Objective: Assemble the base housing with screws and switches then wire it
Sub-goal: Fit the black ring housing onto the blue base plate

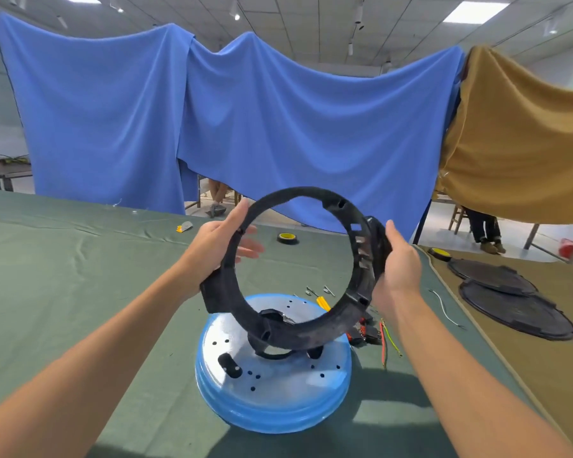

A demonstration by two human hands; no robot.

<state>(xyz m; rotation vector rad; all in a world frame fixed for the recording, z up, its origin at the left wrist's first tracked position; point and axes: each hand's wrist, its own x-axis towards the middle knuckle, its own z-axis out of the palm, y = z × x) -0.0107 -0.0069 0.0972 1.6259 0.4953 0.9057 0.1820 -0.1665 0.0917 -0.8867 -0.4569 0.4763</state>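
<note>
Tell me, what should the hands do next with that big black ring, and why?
Probably tip the black plastic ring flat and lower it onto the round blue metal base: the left hand and right hand hold it tilted in the air just above that base.

Workshop hall: grid ceiling with panel lights (473,11), cloth-covered worktable (63,259), hung blue sheet (212,110), tape roll (287,238), loose wires (389,342).

The black ring (306,332) covers the middle of the blue dome (272,403) and most of the dark parts mounted there. The fingers of the right grip (400,264) lie hidden behind the ring's thick side. Those of the left grip (217,247) blur behind its rim. The small metal bits (318,290) beyond the dome are too small to tell.
</note>
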